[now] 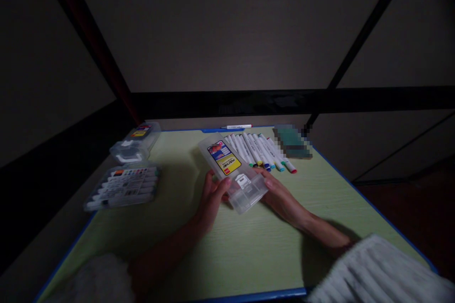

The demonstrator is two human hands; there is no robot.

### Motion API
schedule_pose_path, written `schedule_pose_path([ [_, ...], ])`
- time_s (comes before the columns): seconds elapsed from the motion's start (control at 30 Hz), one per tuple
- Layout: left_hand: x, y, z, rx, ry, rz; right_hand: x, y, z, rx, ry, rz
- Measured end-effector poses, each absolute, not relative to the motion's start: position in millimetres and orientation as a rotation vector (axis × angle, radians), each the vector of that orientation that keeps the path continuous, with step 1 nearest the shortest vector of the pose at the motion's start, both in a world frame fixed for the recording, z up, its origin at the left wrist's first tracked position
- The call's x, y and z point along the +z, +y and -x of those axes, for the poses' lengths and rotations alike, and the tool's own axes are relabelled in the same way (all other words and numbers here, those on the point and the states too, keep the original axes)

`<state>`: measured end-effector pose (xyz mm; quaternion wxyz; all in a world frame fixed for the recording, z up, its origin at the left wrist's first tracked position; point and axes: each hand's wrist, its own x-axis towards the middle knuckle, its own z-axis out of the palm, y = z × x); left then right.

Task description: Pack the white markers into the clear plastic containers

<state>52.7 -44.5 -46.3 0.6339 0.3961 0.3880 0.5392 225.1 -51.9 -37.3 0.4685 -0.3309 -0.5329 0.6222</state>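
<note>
Three clear plastic cases are on the pale green counter with a blue rim (249,251). One of them, a clear plastic marker case with a yellow and blue label (232,170), is at the middle of the counter, slanted, between the two hands. The left hand (213,195) is closed on its near left side with the thumb over the top. The right hand (280,193) clasps its right side with the fingers against the wall.

Just behind the case, a row of white-barrelled markers with coloured caps (259,151) lies side by side. There seem to be about nine, though the far ones blur together. One thin white pen (236,127) lies alone at the far rim.

The other two cases are well apart to the left. The nearer is a clear case filled with markers (122,187), and beyond it is a closed clear case with a handle (137,144). One blurred dark green block (293,143) lies at the far right, next to the row.
</note>
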Motion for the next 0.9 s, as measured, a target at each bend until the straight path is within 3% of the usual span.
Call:
schedule_pose_path([
  [0.53, -44.1, -43.8, -51.0, 1.231, 0.946, -0.857, -35.2, -53.3, -226.8, 1.498, -1.312, 0.792],
  [0.9, -38.2, -46.5, -54.1, 1.226, 0.943, -0.917, -40.2, -53.1, -234.4, 1.233, -1.638, 0.834],
])
